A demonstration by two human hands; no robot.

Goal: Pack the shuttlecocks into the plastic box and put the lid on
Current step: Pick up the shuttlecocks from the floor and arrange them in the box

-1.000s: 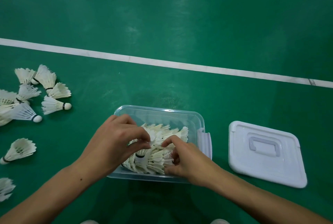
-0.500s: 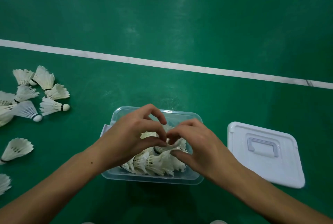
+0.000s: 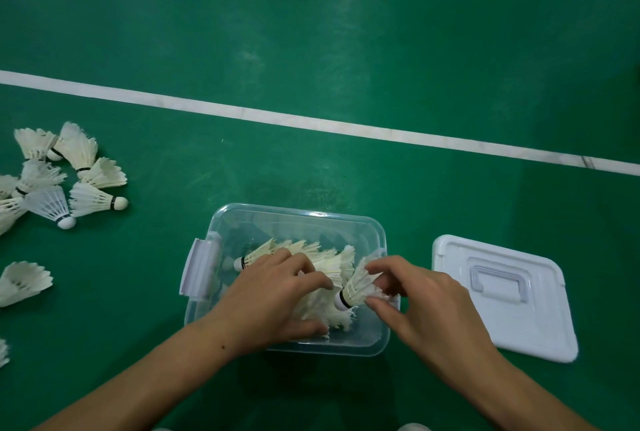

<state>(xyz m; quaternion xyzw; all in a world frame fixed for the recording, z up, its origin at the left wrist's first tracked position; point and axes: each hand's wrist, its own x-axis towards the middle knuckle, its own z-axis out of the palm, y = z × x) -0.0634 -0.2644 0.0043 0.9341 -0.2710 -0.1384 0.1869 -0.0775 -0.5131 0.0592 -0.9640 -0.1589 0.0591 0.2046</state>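
A clear plastic box (image 3: 298,219) sits on the green floor, holding several white shuttlecocks (image 3: 322,257) laid in a heap. My left hand (image 3: 273,299) lies over the heap, fingers spread and pressing on the feathers. My right hand (image 3: 419,299) pinches one shuttlecock (image 3: 358,288) by its feather skirt at the box's right side, its cork pointing left. The white lid (image 3: 502,323) with a moulded handle lies flat on the floor to the right of the box. A loose pile of shuttlecocks (image 3: 83,184) lies on the floor at the left.
A white court line (image 3: 311,122) crosses the floor behind the box. More stray shuttlecocks (image 3: 24,281) lie near the left edge. The box's left latch (image 3: 201,267) is flipped outward.
Both hands have moved apart over the box. My right hand now holds a single shuttlecock at the right side, and my left hand has settled flat on the heap.
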